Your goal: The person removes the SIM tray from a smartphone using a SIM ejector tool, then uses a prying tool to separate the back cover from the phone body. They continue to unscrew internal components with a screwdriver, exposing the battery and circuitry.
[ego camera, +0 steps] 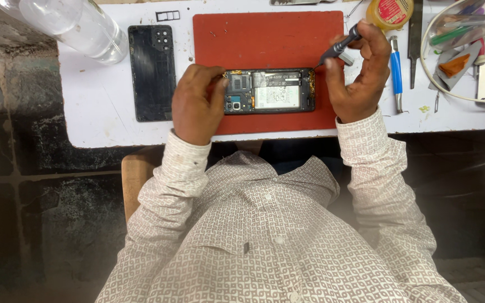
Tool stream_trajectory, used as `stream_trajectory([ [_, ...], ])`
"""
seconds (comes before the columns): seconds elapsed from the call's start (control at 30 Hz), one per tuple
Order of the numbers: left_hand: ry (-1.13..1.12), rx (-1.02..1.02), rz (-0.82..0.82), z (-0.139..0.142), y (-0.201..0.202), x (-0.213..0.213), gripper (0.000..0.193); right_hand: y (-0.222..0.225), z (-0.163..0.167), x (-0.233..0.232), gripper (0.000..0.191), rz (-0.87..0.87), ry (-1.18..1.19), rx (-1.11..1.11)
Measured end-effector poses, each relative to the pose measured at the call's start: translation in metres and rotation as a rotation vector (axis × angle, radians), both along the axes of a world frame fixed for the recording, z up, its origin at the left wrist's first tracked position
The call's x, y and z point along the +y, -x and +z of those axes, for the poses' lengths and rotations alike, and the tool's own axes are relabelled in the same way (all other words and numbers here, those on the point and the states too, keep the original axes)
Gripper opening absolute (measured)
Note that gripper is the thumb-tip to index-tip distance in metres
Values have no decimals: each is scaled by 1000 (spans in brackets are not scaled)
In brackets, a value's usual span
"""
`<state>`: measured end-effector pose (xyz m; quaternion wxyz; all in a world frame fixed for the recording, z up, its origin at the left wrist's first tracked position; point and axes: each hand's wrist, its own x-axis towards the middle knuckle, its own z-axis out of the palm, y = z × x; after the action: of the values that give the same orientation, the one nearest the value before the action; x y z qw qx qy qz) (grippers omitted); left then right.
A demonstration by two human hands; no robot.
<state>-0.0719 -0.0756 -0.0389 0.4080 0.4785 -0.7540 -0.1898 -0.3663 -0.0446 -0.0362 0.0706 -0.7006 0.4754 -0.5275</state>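
— Holding what, L hand (197,104)?
— Opened phone (269,91), back off, insides showing. Fingers clamped on its camera end; it lies on the red mat (265,42), mid white bench (96,106).
— R hand (357,70)?
— Pinching a black screwdriver (339,47), tip at phone's top right corner.
— Other bits?
— Black back cover (152,72) left of mat, clear bottle (74,25) beyond it, blue-handled tool (396,70) by R hand.

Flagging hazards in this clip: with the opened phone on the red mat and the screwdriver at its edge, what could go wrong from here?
1. The screwdriver tip in the right hand sits at the opened phone edge; a slip might gouge the exposed board or battery.
2. The left hand grips only one end, so the phone could pivot.
3. The clear bottle lies near the back cover and might roll.
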Motion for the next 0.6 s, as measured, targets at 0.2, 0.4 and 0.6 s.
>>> stream_trajectory([
  [0.2,-56,5,-207,11,41,-4,17,3,-13,-3,74,-48,86,151],
  [0.4,-177,-62,-299,9,99,-26,7,3,-21,9,68,42,-18,-12],
  [0.6,-81,-101,-347,3,119,-34,6,1,-23,12,67,20,46,-81],
])
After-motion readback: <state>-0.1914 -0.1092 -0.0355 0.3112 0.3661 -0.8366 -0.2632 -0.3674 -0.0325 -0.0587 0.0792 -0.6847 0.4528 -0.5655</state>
